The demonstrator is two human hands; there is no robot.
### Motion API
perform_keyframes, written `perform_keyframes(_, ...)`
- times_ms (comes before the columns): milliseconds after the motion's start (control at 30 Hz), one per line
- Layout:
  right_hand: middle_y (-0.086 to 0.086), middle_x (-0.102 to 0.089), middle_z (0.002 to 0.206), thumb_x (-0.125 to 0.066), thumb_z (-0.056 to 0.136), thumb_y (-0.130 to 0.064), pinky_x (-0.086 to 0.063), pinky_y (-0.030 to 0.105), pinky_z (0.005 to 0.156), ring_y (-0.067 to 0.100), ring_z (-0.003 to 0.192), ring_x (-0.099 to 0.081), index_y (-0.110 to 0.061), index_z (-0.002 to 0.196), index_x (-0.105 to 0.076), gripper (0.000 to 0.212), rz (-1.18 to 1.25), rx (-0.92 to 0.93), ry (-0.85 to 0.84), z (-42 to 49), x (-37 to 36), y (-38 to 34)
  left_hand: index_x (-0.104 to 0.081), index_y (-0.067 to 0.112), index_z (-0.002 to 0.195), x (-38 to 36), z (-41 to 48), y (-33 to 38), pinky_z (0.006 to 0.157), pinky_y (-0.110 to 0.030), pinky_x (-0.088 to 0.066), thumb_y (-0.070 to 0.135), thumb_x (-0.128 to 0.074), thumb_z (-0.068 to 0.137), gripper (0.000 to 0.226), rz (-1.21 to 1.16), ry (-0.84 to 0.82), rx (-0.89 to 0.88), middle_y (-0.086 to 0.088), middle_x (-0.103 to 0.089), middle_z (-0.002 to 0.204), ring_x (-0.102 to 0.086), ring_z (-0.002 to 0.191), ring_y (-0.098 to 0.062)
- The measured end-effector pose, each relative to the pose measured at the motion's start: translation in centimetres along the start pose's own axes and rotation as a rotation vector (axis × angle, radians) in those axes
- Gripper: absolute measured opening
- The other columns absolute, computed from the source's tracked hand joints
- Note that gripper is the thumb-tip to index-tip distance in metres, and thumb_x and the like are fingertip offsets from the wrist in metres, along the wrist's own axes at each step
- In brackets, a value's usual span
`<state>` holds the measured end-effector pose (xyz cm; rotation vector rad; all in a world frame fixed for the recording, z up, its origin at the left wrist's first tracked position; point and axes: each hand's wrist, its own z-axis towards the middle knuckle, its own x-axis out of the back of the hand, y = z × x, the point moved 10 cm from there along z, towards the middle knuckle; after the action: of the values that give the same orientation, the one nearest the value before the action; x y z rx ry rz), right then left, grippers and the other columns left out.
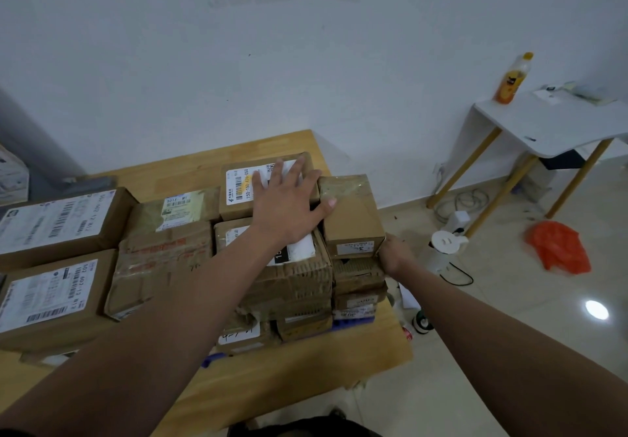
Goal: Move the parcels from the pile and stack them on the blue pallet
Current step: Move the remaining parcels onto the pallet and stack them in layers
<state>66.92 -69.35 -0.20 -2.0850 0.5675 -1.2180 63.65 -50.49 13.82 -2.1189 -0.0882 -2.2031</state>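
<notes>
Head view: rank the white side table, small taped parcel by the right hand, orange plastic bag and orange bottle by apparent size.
1. white side table
2. small taped parcel
3. orange plastic bag, near the parcel's size but farther away, so unsure
4. orange bottle

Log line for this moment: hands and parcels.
left hand: flat on white-labelled cardboard parcel | right hand: against small brown cardboard box, fingers hidden

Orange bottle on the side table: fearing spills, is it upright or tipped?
Upright: the orange bottle stands on the white table, cap on top.
</notes>
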Motion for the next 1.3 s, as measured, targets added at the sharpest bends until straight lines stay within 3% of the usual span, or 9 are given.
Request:
perform_keyframes(133, 0.015, -0.062, 0.119, -0.030, 0.105, -0.031, -0.040, 0.033, 0.082, 0.026, 0.094, -0.051, -0.016, 0.111, -0.060, 0.035, -0.005, 0.034, 0.028, -0.1, 0.2, -0.4, -0.018, 0.038, 0.150, 0.1, 0.0, 0.1, 0.113, -0.064, -0.005, 0.078, -0.007, 0.084, 0.078, -0.005, 0.008, -0.001, 0.004, -0.001, 0.163, 0.004, 0.149, -0.029)
perform_keyframes(300, 0.013, -0.063, 0.123, -0.026, 0.103, -0.047, -0.046, 0.041, 0.091, 0.032, 0.108, -0.057, -0.015, 0.124, -0.057, 0.049, -0.027, 0.081, 0.164, -0.7, 2.5, 0.2, -0.018, 0.038, 0.150, 0.0, 0.0, 0.1, 0.114, -0.064, -0.005, 0.077, -0.008, 0.085, 0.077, -0.005, 0.005, 0.004, 0.005, -0.001, 0.163, 0.004, 0.149, -0.029)
perform_keyframes(500, 0.013, -0.063, 0.107, -0.026, 0.103, -0.030, -0.048, 0.038, 0.084, 0.033, 0.100, -0.059, -0.015, 0.118, -0.053, 0.034, -0.141, -0.003, 0.103, -0.9, 0.3, 1.5, -0.018, 0.039, 0.150, 0.0, -0.1, 0.0, 0.114, -0.064, -0.005, 0.077, -0.009, 0.086, 0.075, -0.009, 0.016, 0.008, 0.005, -0.002, 0.163, 0.003, 0.149, -0.029)
perform_keyframes(633, 0.012, -0.064, 0.107, -0.026, 0.102, -0.036, -0.050, 0.044, 0.087, 0.034, 0.097, -0.060, -0.017, 0.121, -0.051, 0.038, -0.188, -0.007, 0.112, -0.4, 0.7, 1.8, -0.019, 0.039, 0.150, 0.1, -0.2, 0.0, 0.114, -0.063, -0.005, 0.076, -0.011, 0.086, 0.074, -0.012, 0.025, 0.012, 0.005, -0.002, 0.163, 0.002, 0.149, -0.028)
perform_keyframes(733, 0.012, -0.064, 0.114, -0.018, 0.100, -0.049, -0.049, 0.044, 0.087, 0.030, 0.097, -0.058, -0.022, 0.119, -0.054, 0.049, -0.210, 0.045, 0.115, -0.3, 1.6, 0.7, -0.020, 0.039, 0.150, 0.1, -0.1, 0.1, 0.115, -0.062, -0.004, 0.076, -0.014, 0.087, 0.073, -0.013, 0.034, 0.016, 0.005, -0.003, 0.163, 0.002, 0.149, -0.027)
perform_keyframes(867, 0.009, -0.058, 0.134, -0.018, 0.103, -0.050, -0.039, 0.038, 0.096, 0.030, 0.120, -0.053, -0.016, 0.133, -0.053, 0.057, -0.014, 0.091, 0.216, -0.5, 3.7, -1.2, -0.021, 0.039, 0.149, 0.1, -0.1, 0.0, 0.115, -0.061, -0.003, 0.071, -0.021, 0.090, 0.067, -0.031, 0.036, 0.025, 0.006, -0.003, 0.163, 0.003, 0.149, -0.027)
perform_keyframes(1100, 0.003, -0.053, 0.141, -0.024, 0.106, -0.039, -0.033, 0.026, 0.092, 0.024, 0.127, -0.048, -0.021, 0.140, -0.049, 0.045, 0.022, 0.206, 0.142, 0.3, 3.4, -4.2, -0.018, 0.036, 0.150, 0.4, -0.3, -0.1, 0.115, -0.061, -0.004, 0.070, -0.023, 0.090, 0.070, -0.038, 0.056, 0.034, 0.006, -0.005, 0.163, 0.001, 0.149, -0.027)
perform_keyframes(1233, 0.006, -0.050, 0.144, -0.027, 0.099, -0.056, -0.037, 0.040, 0.106, 0.027, 0.131, -0.046, -0.019, 0.142, -0.046, 0.060, 0.089, 0.153, 0.172, 0.5, 4.9, -4.0, -0.020, 0.031, 0.151, 0.9, -0.3, -0.1, 0.115, -0.059, -0.012, 0.068, -0.022, 0.092, 0.070, -0.038, 0.075, 0.016, 0.004, -0.012, 0.162, -0.006, 0.149, -0.028)
perform_keyframes(1300, 0.009, -0.043, 0.150, -0.030, 0.102, -0.051, -0.031, 0.039, 0.109, 0.028, 0.135, -0.041, -0.015, 0.148, -0.039, 0.059, 0.050, 0.143, 0.218, 0.6, 6.3, -4.7, -0.023, 0.028, 0.150, 1.3, -0.3, -0.3, 0.114, -0.057, -0.015, 0.066, -0.022, 0.093, 0.069, -0.045, 0.092, 0.007, 0.001, -0.016, 0.161, -0.010, 0.148, -0.028)
